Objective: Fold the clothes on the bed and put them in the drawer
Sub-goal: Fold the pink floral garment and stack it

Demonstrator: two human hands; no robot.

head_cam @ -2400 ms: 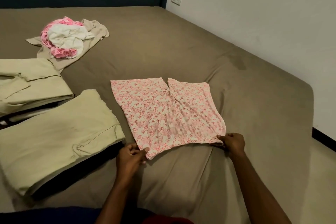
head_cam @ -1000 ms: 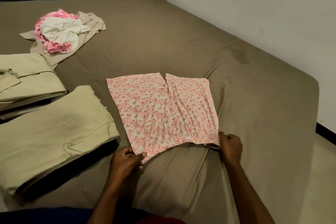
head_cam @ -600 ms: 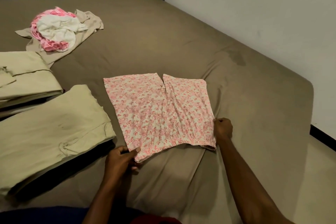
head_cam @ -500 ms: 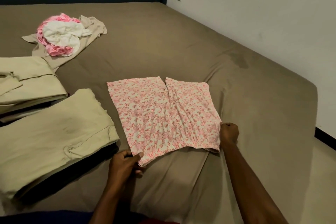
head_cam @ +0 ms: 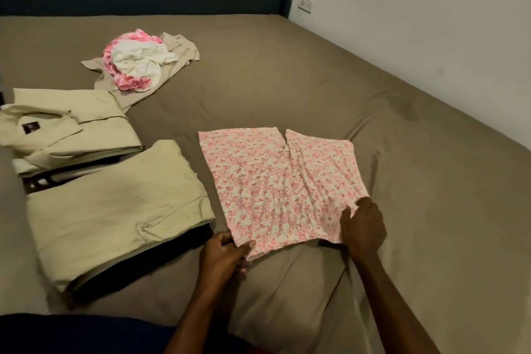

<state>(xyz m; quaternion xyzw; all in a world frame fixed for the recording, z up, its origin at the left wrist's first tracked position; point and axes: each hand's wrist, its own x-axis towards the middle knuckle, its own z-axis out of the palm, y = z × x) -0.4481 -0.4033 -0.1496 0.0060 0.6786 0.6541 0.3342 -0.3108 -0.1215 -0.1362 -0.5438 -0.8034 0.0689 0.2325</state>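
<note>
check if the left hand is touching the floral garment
Touching: the head view shows the left hand pinching the near left corner of the pink floral garment.

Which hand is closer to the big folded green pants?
Left. The left hand pinches the pink flowery cloth's near corner, right beside the folded green pants. The right hand holds the cloth's opposite near corner, farther away.
</note>
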